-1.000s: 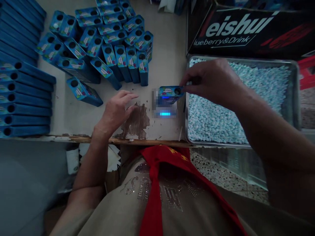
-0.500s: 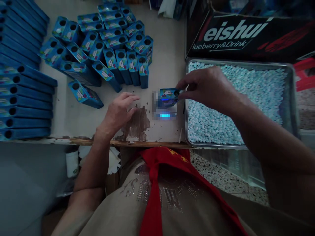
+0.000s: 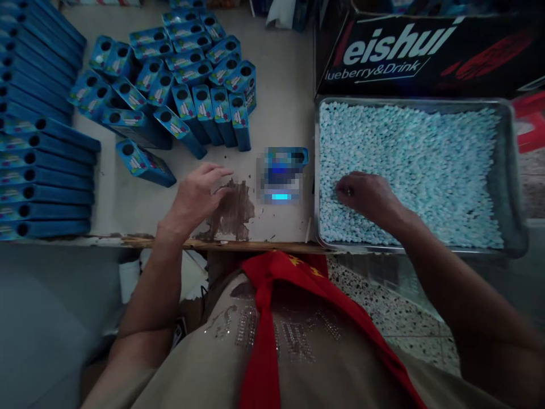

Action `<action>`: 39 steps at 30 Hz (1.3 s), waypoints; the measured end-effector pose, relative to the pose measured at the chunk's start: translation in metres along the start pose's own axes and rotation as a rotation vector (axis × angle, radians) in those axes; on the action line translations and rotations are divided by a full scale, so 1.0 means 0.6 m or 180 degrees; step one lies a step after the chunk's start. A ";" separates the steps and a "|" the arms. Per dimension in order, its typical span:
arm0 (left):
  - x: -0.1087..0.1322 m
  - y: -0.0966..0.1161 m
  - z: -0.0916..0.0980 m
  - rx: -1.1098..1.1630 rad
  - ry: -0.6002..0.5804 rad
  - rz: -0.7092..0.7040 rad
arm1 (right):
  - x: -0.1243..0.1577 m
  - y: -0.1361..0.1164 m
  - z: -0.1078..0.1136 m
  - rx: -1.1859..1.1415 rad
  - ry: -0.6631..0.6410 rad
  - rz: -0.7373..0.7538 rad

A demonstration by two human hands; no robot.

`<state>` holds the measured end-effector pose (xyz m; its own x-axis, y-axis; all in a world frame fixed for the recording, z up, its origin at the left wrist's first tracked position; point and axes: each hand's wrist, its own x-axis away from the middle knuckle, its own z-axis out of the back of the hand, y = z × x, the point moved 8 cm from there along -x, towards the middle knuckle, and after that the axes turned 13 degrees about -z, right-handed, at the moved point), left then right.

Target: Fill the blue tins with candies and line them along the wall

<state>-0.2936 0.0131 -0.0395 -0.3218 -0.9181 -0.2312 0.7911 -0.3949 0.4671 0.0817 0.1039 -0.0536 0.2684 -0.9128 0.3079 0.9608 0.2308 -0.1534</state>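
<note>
My left hand (image 3: 196, 194) rests at the front of the table, fingers stretched and apart, holding nothing. Over on the right, my right hand (image 3: 371, 197) dips into pale blue candies (image 3: 409, 153), its fingers bunched together; whatever is between the fingertips is hidden. These small candies fill a shallow metal tray (image 3: 516, 187). Between my hands a small blue box (image 3: 300, 155) with a dark round hole stands on a small device (image 3: 281, 196) with a glowing blue light. That spot is blurred into blocks, so details are lost.
Several blue boxes with round holes (image 3: 204, 108) stand grouped at the back left. More lie in stacks (image 3: 51, 193) along the left edge. A black carton (image 3: 392, 57) stands behind the tray, and something red (image 3: 530, 125) is beyond its right side.
My right hand has left the hole of the blue box and moved right and down into the candies. My left hand stays open in nearly the same place.
</note>
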 end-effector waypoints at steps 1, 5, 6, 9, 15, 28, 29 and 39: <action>-0.005 0.008 0.000 -0.0028 -0.0028 -0.0007 | 0.003 0.010 -0.002 -0.0009 0.0067 -0.0078; -0.022 0.034 -0.002 -0.0153 -0.0170 -0.0024 | 0.011 0.047 0.015 -0.0749 0.0170 -0.0557; -0.025 0.039 -0.001 -0.0179 -0.0178 -0.0023 | 0.013 0.055 0.022 -0.1016 0.0198 -0.0682; -0.030 0.049 0.005 -0.0231 -0.0143 -0.0006 | 0.020 0.070 0.035 -0.1666 0.0261 -0.0985; -0.040 0.065 0.011 -0.0321 -0.0105 -0.0026 | 0.012 0.045 0.050 -0.2937 0.0024 -0.0876; -0.078 0.086 0.004 -0.0248 0.0239 -0.0227 | -0.044 -0.157 0.158 -0.2402 0.0275 0.0785; -0.078 0.085 0.002 -0.0226 0.0241 -0.0260 | -0.048 -0.165 0.158 -0.2284 0.0303 0.0832; -0.121 0.111 -0.003 -0.0269 0.0248 -0.0424 | -0.058 -0.182 0.177 -0.1490 0.0946 0.0957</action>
<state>-0.2165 0.0533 0.0066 -0.3880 -0.8513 -0.3531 0.7862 -0.5057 0.3551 -0.0252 0.1464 0.0520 0.4268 -0.9011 -0.0764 0.6962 0.3814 -0.6082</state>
